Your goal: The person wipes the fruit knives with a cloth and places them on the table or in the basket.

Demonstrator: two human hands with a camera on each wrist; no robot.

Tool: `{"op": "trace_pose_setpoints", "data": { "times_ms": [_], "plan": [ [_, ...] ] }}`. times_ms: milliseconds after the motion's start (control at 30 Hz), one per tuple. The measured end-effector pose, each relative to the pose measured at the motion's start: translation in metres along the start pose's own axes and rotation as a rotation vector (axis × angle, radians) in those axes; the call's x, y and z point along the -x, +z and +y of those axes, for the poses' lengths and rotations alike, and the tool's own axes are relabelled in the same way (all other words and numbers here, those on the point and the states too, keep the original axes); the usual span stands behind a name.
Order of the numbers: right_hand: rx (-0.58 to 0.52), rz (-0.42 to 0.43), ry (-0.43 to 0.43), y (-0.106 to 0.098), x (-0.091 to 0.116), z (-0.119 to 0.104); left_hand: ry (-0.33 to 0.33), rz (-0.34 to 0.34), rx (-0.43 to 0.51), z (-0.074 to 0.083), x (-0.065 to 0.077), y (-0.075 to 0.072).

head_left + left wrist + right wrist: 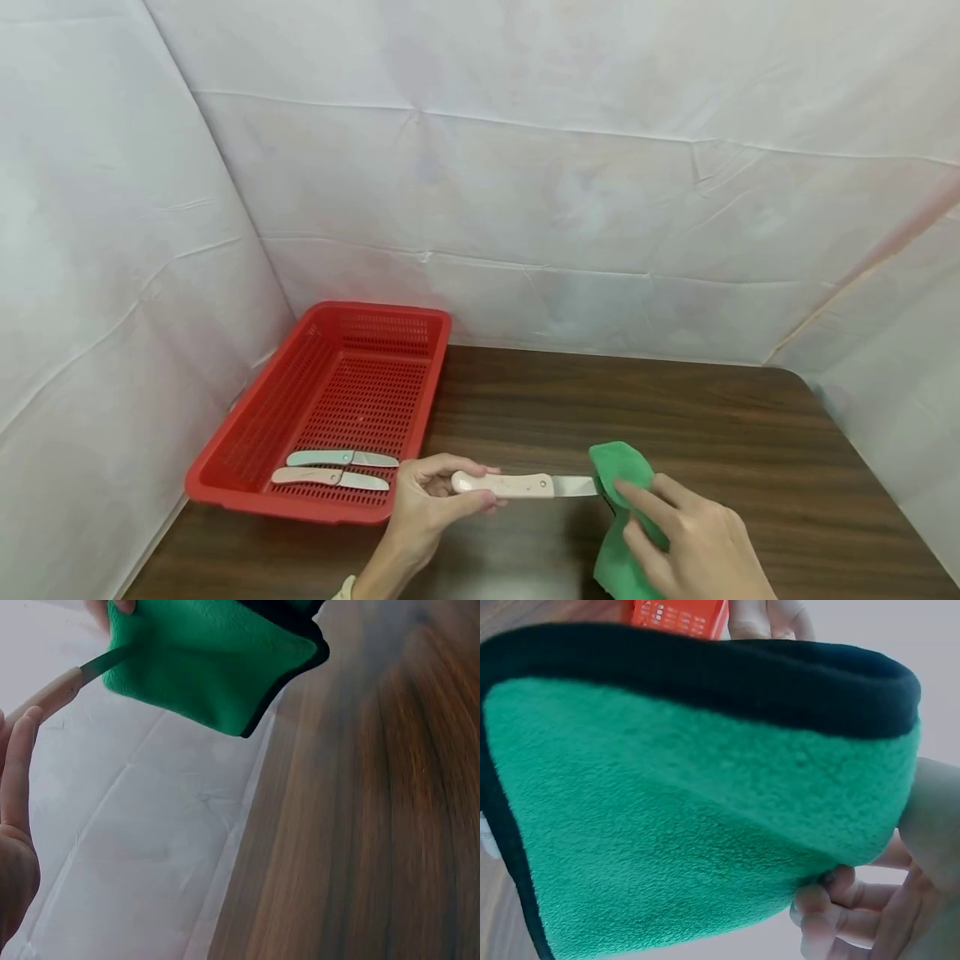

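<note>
A folding knife point(510, 485) with a pale pink handle and its blade out lies in my left hand point(423, 508), whose thumb and fingers grip the handle. The blade points right, and its tip meets a green cloth point(626, 550) with black edging. My right hand point(693, 537) pinches that cloth around the blade's end, so the tip is hidden. In the left wrist view the blade point(105, 664) runs into the cloth point(195, 667). The right wrist view is mostly filled by the hanging cloth point(675, 817), with fingers point(855, 900) pinching its lower edge.
A red perforated basket point(431, 400) stands at the left of the dark wood table point(735, 433). Inside its near end lie a mint-handled knife point(341, 458) and a pink-handled knife point(330, 477), both unfolded. White sheeting point(525, 183) walls the back and sides.
</note>
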State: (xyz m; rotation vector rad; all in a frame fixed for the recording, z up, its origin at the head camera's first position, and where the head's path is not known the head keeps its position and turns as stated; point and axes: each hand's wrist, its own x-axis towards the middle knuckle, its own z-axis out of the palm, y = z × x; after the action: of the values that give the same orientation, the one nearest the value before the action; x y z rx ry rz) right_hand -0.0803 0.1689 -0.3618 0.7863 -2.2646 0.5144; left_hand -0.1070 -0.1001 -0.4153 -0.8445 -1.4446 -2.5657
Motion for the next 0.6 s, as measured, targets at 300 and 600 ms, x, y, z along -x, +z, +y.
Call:
{"op": "trace_pose_setpoints", "data": {
  "times_ms": [300, 600],
  "plan": [
    [0.012, 0.091, 0.062, -0.013, -0.005, 0.005, 0.001, -0.018, -0.037, 0.003, 0.000, -0.004],
    [0.007, 0.150, 0.036, -0.018, -0.019, -0.005, -0.050, -0.020, -0.104, -0.001, 0.000, -0.003]
  ]
}}
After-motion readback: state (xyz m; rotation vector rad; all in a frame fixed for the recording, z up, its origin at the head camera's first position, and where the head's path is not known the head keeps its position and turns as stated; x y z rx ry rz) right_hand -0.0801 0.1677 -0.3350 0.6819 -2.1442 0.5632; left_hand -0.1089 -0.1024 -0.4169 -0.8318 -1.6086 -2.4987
